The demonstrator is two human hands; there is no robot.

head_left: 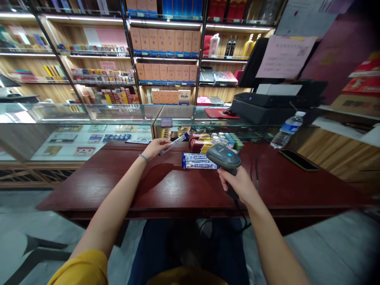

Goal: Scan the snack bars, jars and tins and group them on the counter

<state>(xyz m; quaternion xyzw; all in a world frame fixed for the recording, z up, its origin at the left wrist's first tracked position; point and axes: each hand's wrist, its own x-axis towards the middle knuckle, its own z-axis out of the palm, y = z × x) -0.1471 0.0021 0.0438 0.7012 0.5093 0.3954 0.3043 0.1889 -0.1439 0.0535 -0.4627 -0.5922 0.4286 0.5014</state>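
My left hand (156, 147) is closed on one end of a slim blue-and-white snack packet (175, 143), which slants up to the right above the table. In my right hand (237, 180) is a black barcode scanner (224, 158) with a small blue light on top, its fingers wrapped round the handle. Between the hands, blue-and-white packets (199, 161) lie side by side on the dark red table (166, 194). Another such packet (138, 141) lies flat at the table's back edge, left of my left hand. The scanner partly hides the packets' right end.
Behind the packets stand red-and-yellow packs (200, 143) and several small clear-lidded containers (227, 139). To the right are a water bottle (287, 130) and a phone (298, 160). A glass counter (124, 114) borders the table's back. The scanner's cable (245, 219) hangs over the front edge.
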